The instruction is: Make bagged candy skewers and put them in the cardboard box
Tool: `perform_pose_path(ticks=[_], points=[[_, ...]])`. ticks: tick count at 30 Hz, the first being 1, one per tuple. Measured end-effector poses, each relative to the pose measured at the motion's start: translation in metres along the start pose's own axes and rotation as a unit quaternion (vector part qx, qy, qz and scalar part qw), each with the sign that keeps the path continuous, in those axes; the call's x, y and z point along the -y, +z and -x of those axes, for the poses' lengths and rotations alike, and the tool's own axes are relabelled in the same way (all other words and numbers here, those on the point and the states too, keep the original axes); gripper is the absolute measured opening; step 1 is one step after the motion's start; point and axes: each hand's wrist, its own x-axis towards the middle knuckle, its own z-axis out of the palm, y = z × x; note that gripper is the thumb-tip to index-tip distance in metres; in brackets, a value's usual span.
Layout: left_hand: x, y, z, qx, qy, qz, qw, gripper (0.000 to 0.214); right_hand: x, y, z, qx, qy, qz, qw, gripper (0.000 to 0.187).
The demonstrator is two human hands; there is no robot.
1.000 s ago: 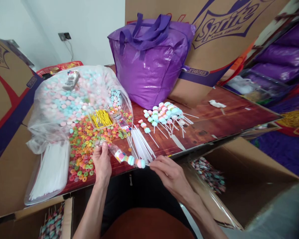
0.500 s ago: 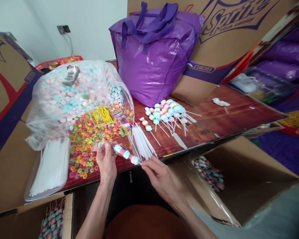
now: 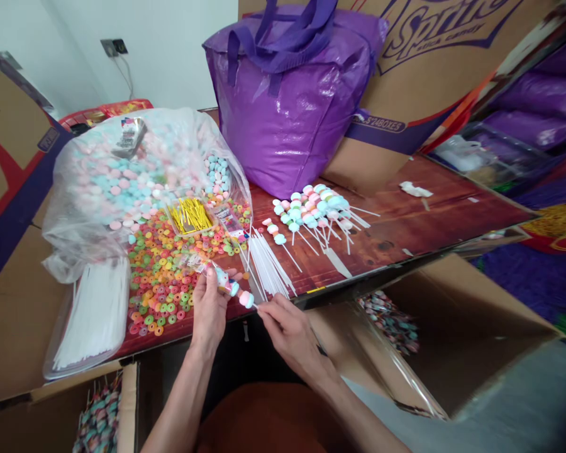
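Note:
My left hand (image 3: 210, 303) is closed on a small clear wrapper sleeve (image 3: 199, 263) at the near edge of the wooden table (image 3: 405, 226). My right hand (image 3: 283, 324) pinches the stick end of a candy skewer (image 3: 239, 294) with pink, blue and white marshmallow pieces. The skewer's top is partly inside the sleeve. Just beyond the hands lies a bundle of loose white sticks (image 3: 266, 264). A heap of finished pastel skewers (image 3: 314, 211) lies further back on the table.
A big clear bag of pastel candies (image 3: 136, 170), loose colourful ring candies (image 3: 163, 277), a tray of yellow ties (image 3: 188, 215) and a pack of white sticks (image 3: 94, 311) lie left. A purple tote bag (image 3: 287, 107) stands behind. Open cardboard boxes (image 3: 434, 327) sit below the table.
Both hands have drawn closer together and slightly left. The skewer has slid further into the sleeve, so less of it shows between the hands.

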Motion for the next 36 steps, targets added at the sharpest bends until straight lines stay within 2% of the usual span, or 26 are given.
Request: perform_pose_path(ticks=[3,8,13,17,21,23,25,28,30,32,36], points=[[-0.003,0.001,-0.002,-0.035,-0.006,0.041,0.999,0.037,0.003,0.003,0.006,-0.021,-0.040,0.037,0.998,0.029],[0.002,0.005,0.001,-0.033,0.006,0.047,0.998,0.037,0.003,0.008,0.005,-0.019,0.049,-0.068,0.996,0.023],[0.007,0.003,0.007,0.003,0.019,0.011,1.000,0.039,0.003,0.011,-0.007,0.046,0.093,-0.168,0.980,0.022],[0.001,-0.004,0.001,-0.005,-0.008,0.010,1.000,0.041,0.002,0.008,-0.009,0.098,0.171,-0.276,0.941,0.022],[-0.002,-0.008,-0.003,-0.004,-0.029,0.013,0.999,0.041,-0.001,0.006,-0.006,0.105,0.293,-0.378,0.872,0.024],[0.001,-0.006,0.000,0.009,-0.030,0.007,0.999,0.040,0.000,0.008,-0.007,0.102,0.311,-0.388,0.862,0.025],[0.006,-0.004,0.004,0.020,-0.028,0.001,0.999,0.038,0.003,0.011,-0.008,0.090,0.278,-0.357,0.887,0.024],[0.010,-0.002,0.008,0.032,-0.030,0.000,0.999,0.036,0.009,0.014,-0.008,0.061,0.177,-0.253,0.949,0.024],[0.009,-0.003,0.008,0.036,-0.037,0.000,0.999,0.036,0.012,0.014,-0.006,0.037,0.115,-0.180,0.976,0.024],[0.005,-0.004,0.007,0.035,-0.041,-0.004,0.999,0.037,0.013,0.014,-0.004,0.022,0.085,-0.140,0.986,0.023],[0.003,-0.003,0.009,0.056,-0.060,-0.027,0.996,0.037,0.014,0.021,-0.009,-0.005,0.078,-0.130,0.988,0.023]])
